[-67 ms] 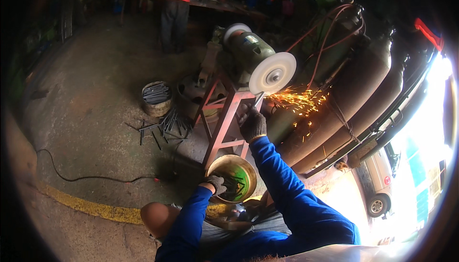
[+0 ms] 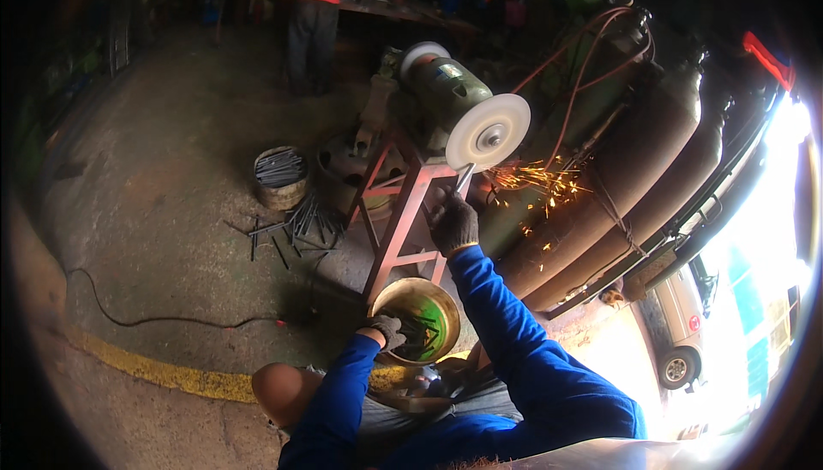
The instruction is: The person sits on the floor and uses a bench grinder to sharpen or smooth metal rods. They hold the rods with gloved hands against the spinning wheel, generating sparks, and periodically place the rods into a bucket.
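Metal rod (image 2: pixel 464 180), stiff, thin and likely hot at the sparking tip, is pinched low by the gloved right hand (image 2: pixel 453 223) against the grinding wheel (image 2: pixel 489 133) at frame centre; the left hand (image 2: pixel 386 330) curls closed on the bowl (image 2: pixel 445 317) rim.

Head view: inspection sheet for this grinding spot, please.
Surface: bare concrete floor, yellow line.
Job's things: metal rod at white grinding wheel, sparks flying; green bowl holds more rods.
Clutter: loose rods on floor, bucket of rods.
Grippers: right hand gloved, gripping the rod; left hand gloved, on the bowl's rim.
Cables: black cord across floor; red hoses.
Surroundings: gas cylinders, a person, parked car.
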